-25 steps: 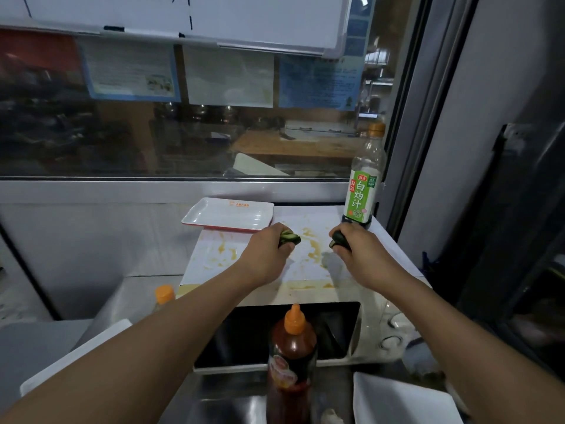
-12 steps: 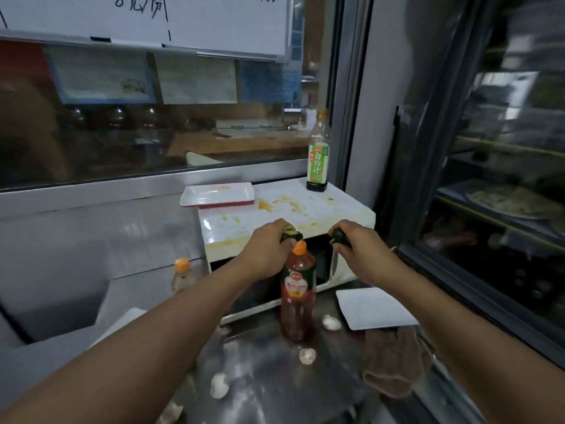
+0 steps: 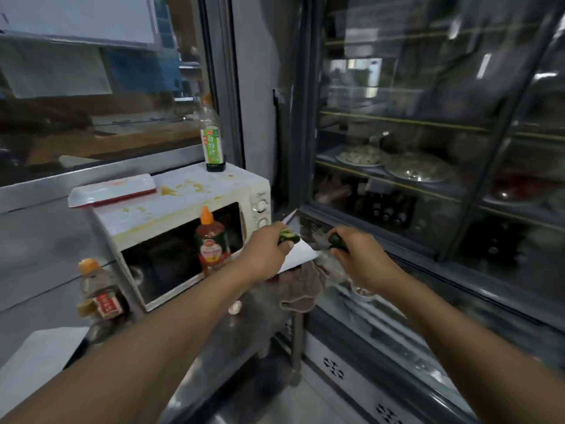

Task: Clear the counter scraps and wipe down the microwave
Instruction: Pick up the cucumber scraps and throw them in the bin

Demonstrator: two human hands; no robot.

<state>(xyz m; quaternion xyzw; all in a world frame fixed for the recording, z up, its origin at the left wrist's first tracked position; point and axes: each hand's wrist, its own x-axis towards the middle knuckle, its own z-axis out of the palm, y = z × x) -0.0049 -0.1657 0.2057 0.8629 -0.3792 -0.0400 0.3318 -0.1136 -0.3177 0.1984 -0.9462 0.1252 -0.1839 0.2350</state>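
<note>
Steel counter (image 3: 244, 325) beside a glass-fronted fridge: left hand (image 3: 266, 249) and right hand (image 3: 357, 255), held apart, each grip green scraps (image 3: 289, 237). Behind, the microwave (image 3: 183, 221) top remains sauce-stained, so wiping appears not yet done; a brown cloth (image 3: 301, 289) lies near.

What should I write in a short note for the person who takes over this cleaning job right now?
Left hand: grip closed on green vegetable scraps.
Right hand: grip closed on a dark green vegetable scrap.
Both hands are held past the counter's right end, in front of the glass-door display fridge.
The white microwave oven has yellow stains on its top; a white tray with a red edge and a clear bottle with a green label stand on it.
The brown cloth hangs over the counter edge.
Done: these scraps are picked up.
Left: discard the scraps, wipe the microwave.
</note>
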